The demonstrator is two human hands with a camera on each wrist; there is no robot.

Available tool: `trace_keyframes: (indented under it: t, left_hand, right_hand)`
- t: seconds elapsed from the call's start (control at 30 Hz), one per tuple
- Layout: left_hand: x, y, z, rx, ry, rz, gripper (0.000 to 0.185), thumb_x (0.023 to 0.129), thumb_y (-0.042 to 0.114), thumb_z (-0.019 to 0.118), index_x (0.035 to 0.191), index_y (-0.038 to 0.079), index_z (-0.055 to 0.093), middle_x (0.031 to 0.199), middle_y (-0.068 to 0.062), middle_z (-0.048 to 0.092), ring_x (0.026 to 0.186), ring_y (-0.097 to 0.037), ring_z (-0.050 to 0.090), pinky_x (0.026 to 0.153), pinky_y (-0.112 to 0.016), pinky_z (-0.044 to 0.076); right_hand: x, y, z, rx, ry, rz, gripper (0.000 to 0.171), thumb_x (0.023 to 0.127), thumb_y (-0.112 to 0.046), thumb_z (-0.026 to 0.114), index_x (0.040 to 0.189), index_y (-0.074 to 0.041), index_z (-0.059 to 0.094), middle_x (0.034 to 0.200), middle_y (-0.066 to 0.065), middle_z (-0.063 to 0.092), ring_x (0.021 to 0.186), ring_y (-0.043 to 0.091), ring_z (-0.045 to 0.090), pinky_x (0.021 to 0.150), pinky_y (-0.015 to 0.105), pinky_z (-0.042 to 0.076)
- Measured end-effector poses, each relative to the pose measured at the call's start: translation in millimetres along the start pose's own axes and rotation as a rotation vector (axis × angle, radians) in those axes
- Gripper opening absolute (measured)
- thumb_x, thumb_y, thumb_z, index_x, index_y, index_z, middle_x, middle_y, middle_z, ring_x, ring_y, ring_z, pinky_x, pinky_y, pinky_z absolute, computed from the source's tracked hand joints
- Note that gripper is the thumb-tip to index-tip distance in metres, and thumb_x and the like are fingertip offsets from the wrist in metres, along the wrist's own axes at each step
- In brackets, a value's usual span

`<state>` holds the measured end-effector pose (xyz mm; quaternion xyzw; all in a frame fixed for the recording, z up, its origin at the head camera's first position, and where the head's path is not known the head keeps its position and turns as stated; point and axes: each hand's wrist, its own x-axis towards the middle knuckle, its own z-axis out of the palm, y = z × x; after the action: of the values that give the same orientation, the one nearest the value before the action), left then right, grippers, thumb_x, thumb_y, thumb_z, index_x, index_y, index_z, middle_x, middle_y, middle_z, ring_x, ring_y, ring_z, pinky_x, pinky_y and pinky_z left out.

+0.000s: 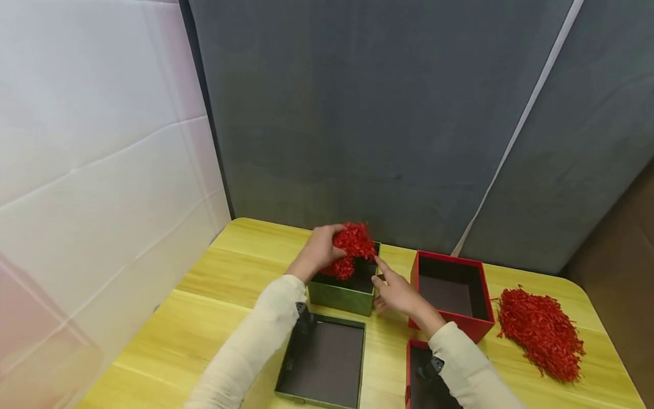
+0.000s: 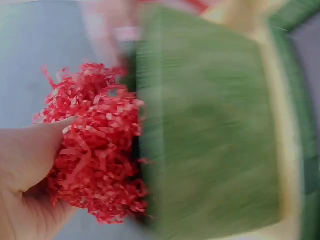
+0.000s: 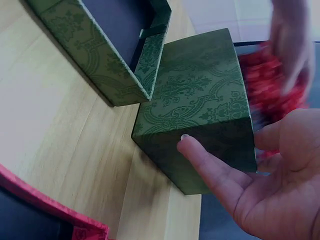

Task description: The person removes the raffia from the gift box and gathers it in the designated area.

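My left hand (image 1: 322,244) holds a fluffy clump of red shredded paper (image 2: 100,145) over the opening of a green box (image 1: 339,298). Part of the clump hangs down past the rim. My right hand (image 1: 395,289) is at the box's right wall, thumb against the patterned outer side (image 3: 195,95) and other fingers over the rim, pinching the wall. Its index finger reaches close to the red paper. Much of the box's dark inside is hidden by the paper and my left hand.
A shallow green lid (image 1: 329,360) lies hollow side up in front of the green box. To the right stands an open red box (image 1: 467,325), with a red lid (image 1: 409,366) partly under my right sleeve. A pile of red shredded paper (image 1: 541,335) lies at the far right.
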<state>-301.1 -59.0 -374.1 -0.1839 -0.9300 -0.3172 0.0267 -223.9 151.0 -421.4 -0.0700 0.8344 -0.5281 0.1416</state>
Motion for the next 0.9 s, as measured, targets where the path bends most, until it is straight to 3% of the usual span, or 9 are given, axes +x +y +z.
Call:
trace_keyframes:
  t: [0.13,0.27,0.47,0.6,0.73,0.9]
  left_hand:
    - [-2.1,-7.6,-47.4,-0.013,0.136,-0.012,0.058,0.085,0.003,0.079,0.141,0.001,0.062,0.126,-0.023,0.069,0.108,-0.037,0.067,0.093,-0.047,0.055]
    - [-8.3,-33.7,-66.7,0.055,0.167,-0.089,0.058,0.087,0.001,0.076,0.142,-0.004,0.058,0.13,-0.027,0.066,0.113,-0.042,0.065,0.097,-0.051,0.053]
    - [-24.2,-85.9,-48.6,0.086,0.097,-0.257,0.061,0.089,-0.002,0.074,0.145,-0.01,0.051,0.135,-0.032,0.061,0.123,-0.044,0.06,0.105,-0.052,0.049]
    - [-34.5,-107.7,-33.6,0.092,0.069,-0.352,0.064,0.09,0.0,0.074,0.147,-0.011,0.047,0.139,-0.034,0.056,0.129,-0.047,0.056,0.11,-0.053,0.045]
    - [-42.1,-115.4,-25.0,0.126,0.039,-0.396,0.069,0.092,0.007,0.076,0.15,-0.011,0.043,0.143,-0.035,0.052,0.132,-0.05,0.052,0.112,-0.056,0.042]
    - [-43.5,-106.4,-23.9,0.212,0.019,-0.397,0.065,0.095,0.021,0.076,0.148,-0.007,0.05,0.142,-0.032,0.056,0.13,-0.048,0.055,0.107,-0.058,0.046]
  right_hand:
    - [1.4,-1.7,2.6,-0.021,0.012,0.002,0.065,0.111,-0.016,0.045,0.168,-0.014,0.012,0.155,0.036,0.037,0.08,0.039,0.071,0.07,0.049,0.062]
    - [2.3,-3.2,4.6,-0.05,0.004,0.004,0.065,0.112,-0.018,0.044,0.168,-0.016,0.011,0.159,0.033,0.035,0.078,0.039,0.07,0.07,0.049,0.062]
    - [4.7,-3.9,7.0,-0.062,-0.003,0.012,0.065,0.113,-0.019,0.043,0.168,-0.018,0.009,0.158,0.031,0.038,0.076,0.039,0.068,0.072,0.049,0.061]
    - [3.8,-3.8,7.3,-0.057,-0.008,0.01,0.065,0.113,-0.019,0.042,0.168,-0.018,0.008,0.158,0.031,0.038,0.077,0.04,0.067,0.072,0.049,0.061]
    - [1.0,-2.7,6.4,-0.068,-0.008,0.008,0.065,0.113,-0.019,0.042,0.168,-0.017,0.007,0.155,0.032,0.042,0.079,0.037,0.068,0.072,0.048,0.061]
    - [2.6,-4.4,1.6,-0.089,0.008,0.009,0.065,0.113,-0.018,0.041,0.168,-0.016,0.007,0.13,0.031,0.057,0.077,0.036,0.068,0.069,0.048,0.061]
